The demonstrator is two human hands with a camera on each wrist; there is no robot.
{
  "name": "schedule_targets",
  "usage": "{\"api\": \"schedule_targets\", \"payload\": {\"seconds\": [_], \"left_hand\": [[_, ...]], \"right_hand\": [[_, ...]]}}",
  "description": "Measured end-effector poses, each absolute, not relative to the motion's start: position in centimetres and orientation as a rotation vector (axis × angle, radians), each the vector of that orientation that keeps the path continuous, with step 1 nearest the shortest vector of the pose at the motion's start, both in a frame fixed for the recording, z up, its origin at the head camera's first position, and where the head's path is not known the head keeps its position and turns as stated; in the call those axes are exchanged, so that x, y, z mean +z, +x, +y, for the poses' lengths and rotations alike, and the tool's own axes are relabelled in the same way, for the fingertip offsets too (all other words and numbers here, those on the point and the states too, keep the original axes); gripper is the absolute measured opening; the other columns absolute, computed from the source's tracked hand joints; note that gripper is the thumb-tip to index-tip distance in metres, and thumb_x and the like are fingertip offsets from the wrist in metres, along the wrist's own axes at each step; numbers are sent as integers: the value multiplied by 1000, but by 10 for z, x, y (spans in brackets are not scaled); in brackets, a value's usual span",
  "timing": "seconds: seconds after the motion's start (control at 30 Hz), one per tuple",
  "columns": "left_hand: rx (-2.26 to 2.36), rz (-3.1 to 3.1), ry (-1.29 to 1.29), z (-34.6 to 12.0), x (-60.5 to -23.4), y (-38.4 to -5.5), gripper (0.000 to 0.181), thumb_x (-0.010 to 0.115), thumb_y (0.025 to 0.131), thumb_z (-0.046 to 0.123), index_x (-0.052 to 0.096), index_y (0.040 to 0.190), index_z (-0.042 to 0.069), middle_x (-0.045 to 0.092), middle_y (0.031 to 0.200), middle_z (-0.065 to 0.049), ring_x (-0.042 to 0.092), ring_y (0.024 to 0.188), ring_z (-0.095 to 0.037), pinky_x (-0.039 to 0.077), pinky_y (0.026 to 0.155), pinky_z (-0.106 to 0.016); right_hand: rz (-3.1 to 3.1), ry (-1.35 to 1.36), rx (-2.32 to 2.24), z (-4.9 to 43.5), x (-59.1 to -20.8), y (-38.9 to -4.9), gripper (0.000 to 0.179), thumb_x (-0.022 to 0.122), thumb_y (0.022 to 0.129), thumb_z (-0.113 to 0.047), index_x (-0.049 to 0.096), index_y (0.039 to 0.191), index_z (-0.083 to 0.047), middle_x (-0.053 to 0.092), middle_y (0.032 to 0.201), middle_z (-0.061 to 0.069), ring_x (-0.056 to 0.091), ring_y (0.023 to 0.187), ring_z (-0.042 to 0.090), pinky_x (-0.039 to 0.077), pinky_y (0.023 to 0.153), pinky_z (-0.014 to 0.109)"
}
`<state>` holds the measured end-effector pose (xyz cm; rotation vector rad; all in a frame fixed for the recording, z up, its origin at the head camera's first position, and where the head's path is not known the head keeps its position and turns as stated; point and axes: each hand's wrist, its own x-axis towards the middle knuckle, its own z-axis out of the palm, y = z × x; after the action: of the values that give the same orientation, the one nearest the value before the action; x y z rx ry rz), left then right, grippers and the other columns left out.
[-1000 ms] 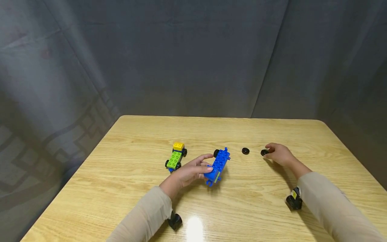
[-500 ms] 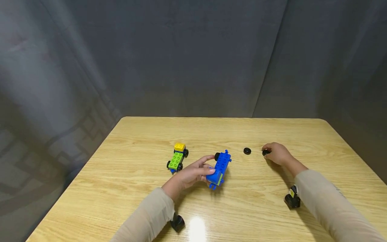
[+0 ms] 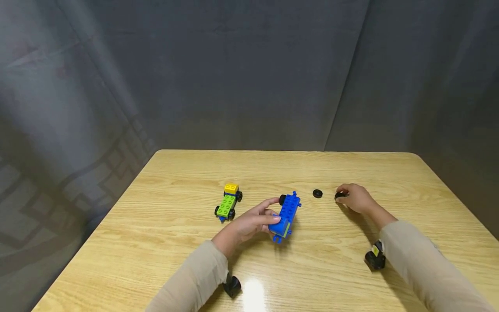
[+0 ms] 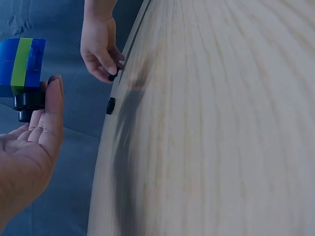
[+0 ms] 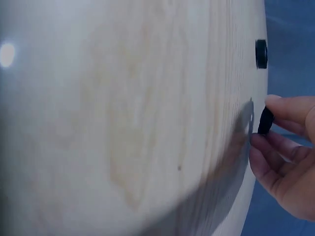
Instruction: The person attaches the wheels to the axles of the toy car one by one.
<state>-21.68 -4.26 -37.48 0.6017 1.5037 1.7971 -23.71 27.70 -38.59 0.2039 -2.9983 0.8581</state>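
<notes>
My left hand (image 3: 253, 222) grips a blue toy car (image 3: 287, 210) above the table, thumb on its cab and fingers underneath. A lime stripe crosses the cab, and black wheels (image 4: 28, 101) show on the side toward my fingers. On the far right side, my right hand (image 3: 356, 198) pinches a small black toy wheel (image 5: 266, 121) between thumb and fingers; it is tipped on edge close over the wood. A second loose black wheel (image 3: 317, 193) lies flat on the table to the left of that hand.
A green toy car (image 3: 226, 204) with a yellow block and black wheels stands left of my left hand. The wooden table (image 3: 187, 173) ends at a grey curtain (image 3: 249, 78). Black wrist cameras (image 3: 375, 257) hang below both sleeves.
The wheel under my right hand has gone from lying flatter to standing tipped in the fingers. My left hand has shifted slightly right with the blue car.
</notes>
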Motion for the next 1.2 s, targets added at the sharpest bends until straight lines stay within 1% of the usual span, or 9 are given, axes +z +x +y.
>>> {"api": "schedule_targets", "payload": {"seconds": [0.17, 0.33, 0.53, 0.77, 0.9, 1.2], "left_hand": [[1800, 1519, 601, -43, -375, -218, 64, 50, 83, 11, 15, 137, 6, 48, 93, -7, 55, 70, -12, 45, 65, -34], [1806, 1552, 593, -43, -374, -219, 64, 50, 83, 10, 15, 137, 6, 47, 92, -6, 54, 69, -12, 45, 65, -31], [1812, 1565, 588, -43, -375, -219, 64, 50, 83, 10, 15, 137, 4, 46, 91, -7, 54, 68, -12, 45, 65, -31], [1819, 1572, 573, -42, -378, -219, 65, 52, 83, 11, 16, 136, 4, 46, 90, -6, 54, 69, -12, 45, 65, -31], [1819, 1574, 579, -41, -377, -219, 65, 52, 83, 12, 16, 136, 4, 46, 90, -6, 53, 69, -11, 45, 64, -30], [1823, 1576, 576, -40, -377, -219, 64, 51, 83, 10, 16, 137, 5, 47, 89, -5, 53, 66, -11, 45, 63, -31]], "right_hand": [[-2918, 234, 996, 263, -382, -230, 32, 57, 82, -10, 52, 108, 7, 51, 97, 24, 51, 84, 35, 45, 60, 36], [-2845, 288, 1092, 245, -376, -225, 31, 59, 81, -8, 53, 107, 6, 52, 97, 19, 51, 81, 28, 44, 59, 32], [-2787, 333, 1122, 230, -371, -217, 28, 60, 79, -5, 55, 104, 5, 52, 95, 15, 50, 81, 26, 44, 63, 33], [-2748, 353, 1115, 217, -369, -208, 25, 62, 78, -6, 57, 101, 2, 53, 92, 10, 50, 79, 22, 42, 64, 33], [-2726, 378, 1123, 213, -366, -204, 26, 63, 77, -6, 57, 101, 2, 53, 91, 9, 50, 79, 21, 42, 66, 33], [-2697, 413, 1181, 205, -363, -198, 24, 62, 78, -7, 56, 100, 1, 54, 89, 7, 50, 78, 19, 43, 65, 29]]}}
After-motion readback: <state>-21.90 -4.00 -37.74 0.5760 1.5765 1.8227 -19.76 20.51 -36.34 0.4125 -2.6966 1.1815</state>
